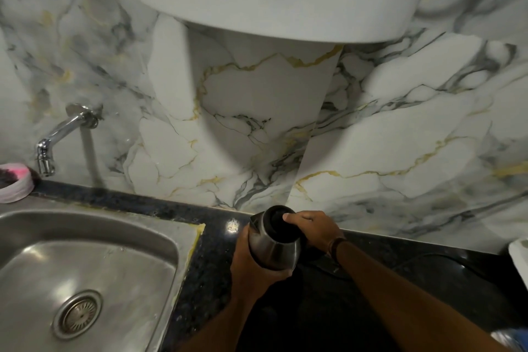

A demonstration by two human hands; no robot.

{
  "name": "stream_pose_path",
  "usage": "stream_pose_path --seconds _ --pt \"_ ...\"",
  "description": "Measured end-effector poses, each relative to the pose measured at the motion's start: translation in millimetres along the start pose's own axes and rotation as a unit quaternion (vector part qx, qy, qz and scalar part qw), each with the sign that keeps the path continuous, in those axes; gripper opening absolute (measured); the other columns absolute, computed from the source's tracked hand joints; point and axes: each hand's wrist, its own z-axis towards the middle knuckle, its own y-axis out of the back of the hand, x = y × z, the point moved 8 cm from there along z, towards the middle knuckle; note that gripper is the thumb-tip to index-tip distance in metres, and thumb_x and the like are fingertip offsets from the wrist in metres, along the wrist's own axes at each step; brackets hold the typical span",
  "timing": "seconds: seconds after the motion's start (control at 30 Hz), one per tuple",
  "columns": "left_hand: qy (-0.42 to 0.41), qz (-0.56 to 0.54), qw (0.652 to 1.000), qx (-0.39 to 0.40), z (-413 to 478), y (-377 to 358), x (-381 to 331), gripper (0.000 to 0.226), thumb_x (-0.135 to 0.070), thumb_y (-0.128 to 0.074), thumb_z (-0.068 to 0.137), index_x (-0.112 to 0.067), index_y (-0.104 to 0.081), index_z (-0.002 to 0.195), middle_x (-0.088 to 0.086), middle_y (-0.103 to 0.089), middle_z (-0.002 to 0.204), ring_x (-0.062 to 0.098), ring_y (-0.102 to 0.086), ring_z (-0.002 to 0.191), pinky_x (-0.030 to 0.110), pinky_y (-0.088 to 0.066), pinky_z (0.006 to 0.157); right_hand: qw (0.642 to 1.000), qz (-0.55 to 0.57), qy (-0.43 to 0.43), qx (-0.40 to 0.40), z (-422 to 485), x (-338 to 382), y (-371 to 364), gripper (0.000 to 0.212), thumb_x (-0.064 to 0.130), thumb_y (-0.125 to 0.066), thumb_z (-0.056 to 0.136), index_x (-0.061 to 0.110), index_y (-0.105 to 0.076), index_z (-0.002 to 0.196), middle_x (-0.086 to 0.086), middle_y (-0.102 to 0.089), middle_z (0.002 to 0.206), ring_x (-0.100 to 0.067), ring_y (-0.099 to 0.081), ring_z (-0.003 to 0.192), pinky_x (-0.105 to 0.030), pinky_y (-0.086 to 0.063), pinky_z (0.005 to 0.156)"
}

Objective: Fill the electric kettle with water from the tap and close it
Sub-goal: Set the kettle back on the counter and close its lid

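The steel kettle (273,249) is held over the dark speckled desk (197,289), right of the stainless sink (85,266); the left hand (251,266) cups its rounded body; the right hand (314,227) grips the black lid end; the chrome tap (45,149) projects from the marble-patterned wall (371,123), well apart; no writing is legible.

You are standing in a home kitchen: left of your hands sits a stainless steel sink basin (85,260) set into a dark speckled stone counter (200,280), a chrome wall tap (54,137) above it (against marble-patterned wall tiles (385,137)).
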Motion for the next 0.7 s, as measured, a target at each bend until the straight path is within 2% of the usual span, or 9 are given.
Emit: stream_pose_path --seconds 0.07,0.2,0.27,0.33,0.37,0.5,0.57,0.63,0.7 --pt "-0.003 0.003 1.0 0.006 -1.7 -1.5 -3.4 0.143 -0.056 -0.106 0.043 -0.078 -0.016 0.152 -0.047 -0.04 0.152 -0.024 -0.041 0.14 0.02 -0.042 0.116 1.0 -0.004 0.0 -0.002 -1.3 -2.5 0.7 0.058 0.074 -0.072 0.076 0.021 -0.089 0.093 0.004 -0.088 0.093 -0.021 -0.08 0.095 -0.047 -0.065 0.099" --pt "0.016 -0.004 1.0 0.017 -6.5 -4.4 -2.9 0.139 -0.052 -0.106 0.043 -0.055 -0.026 0.157 -0.02 -0.046 0.158 -0.003 -0.046 0.146 0.041 -0.046 0.126 1.0 -0.012 0.01 -0.006 -4.2 -4.5 -0.3 0.06 0.076 -0.069 0.069 0.023 -0.088 0.09 0.002 -0.087 0.088 -0.022 -0.081 0.093 -0.047 -0.065 0.094" --pt "0.022 0.009 0.999 0.025 -5.8 -8.2 0.1 0.137 -0.058 -0.104 0.043 -0.053 -0.027 0.156 -0.023 -0.044 0.156 -0.005 -0.045 0.143 0.038 -0.046 0.125 1.0 -0.018 0.021 -0.012 -3.9 -6.7 1.0 0.056 0.071 -0.071 0.078 0.018 -0.087 0.089 -0.003 -0.086 0.089 -0.027 -0.08 0.094 -0.049 -0.065 0.094" --pt "0.02 0.02 0.999 0.03 -3.5 -12.7 5.2 0.137 -0.062 -0.102 0.043 -0.064 -0.022 0.154 -0.036 -0.041 0.152 -0.019 -0.043 0.138 0.024 -0.044 0.12 0.999 -0.018 0.026 -0.023 -2.1 -9.9 3.6 0.047 0.058 -0.073 0.093 0.013 -0.085 0.088 -0.009 -0.086 0.09 -0.031 -0.08 0.095 -0.051 -0.064 0.094" --pt "0.024 0.02 0.999 0.031 -1.6 -13.8 8.0 0.138 -0.062 -0.103 0.042 -0.065 -0.022 0.154 -0.038 -0.041 0.152 -0.02 -0.043 0.136 0.022 -0.044 0.118 0.999 -0.018 0.027 -0.026 -1.2 -10.3 4.4 0.044 0.054 -0.073 0.097 0.012 -0.085 0.088 -0.01 -0.086 0.09 -0.032 -0.08 0.095 -0.051 -0.064 0.094" --pt "0.051 0.032 0.997 0.048 -0.1 -19.9 23.8 0.148 -0.057 -0.107 0.041 -0.031 -0.032 0.165 -0.01 -0.048 0.162 0.011 -0.049 0.148 0.044 -0.049 0.124 0.999 -0.037 0.025 -0.017 0.5 -10.4 1.4 0.045 0.055 -0.069 0.1 0.014 -0.085 0.09 -0.007 -0.086 0.09 -0.028 -0.08 0.093 -0.049 -0.065 0.095" --pt "0.052 0.039 0.996 0.062 1.8 -24.1 27.8 0.152 -0.058 -0.106 0.042 -0.022 -0.031 0.168 -0.005 -0.047 0.164 0.015 -0.047 0.152 0.046 -0.047 0.126 0.999 -0.042 0.027 -0.011 0.2 -11.4 0.4 0.049 0.06 -0.066 0.099 0.014 -0.084 0.093 -0.007 -0.085 0.092 -0.028 -0.079 0.094 -0.052 -0.065 0.098" --pt "0.058 0.037 0.995 0.072 2.0 -25.8 27.5 0.151 -0.062 -0.106 0.041 -0.032 -0.028 0.167 -0.01 -0.048 0.164 0.01 -0.049 0.151 0.039 -0.047 0.125 0.999 -0.034 0.024 0.0 -2.5 -9.2 0.6 0.061 0.075 -0.059 0.091 0.019 -0.084 0.096 -0.003 -0.085 0.097 -0.025 -0.079 0.098 -0.052 -0.062 0.102" --pt "0.091 0.025 0.992 0.082 -0.8 -24.4 27.6 0.148 -0.065 -0.106 0.038 -0.051 -0.024 0.161 -0.016 -0.051 0.162 0.003 -0.054 0.145 0.026 -0.048 0.117 1.0 -0.006 0.012 0.007 -7.5 -5.4 1.1 0.074 0.088 -0.046 0.079 0.027 -0.081 0.102 0.001 -0.084 0.112 -0.023 -0.075 0.11 -0.054 -0.056 0.112"
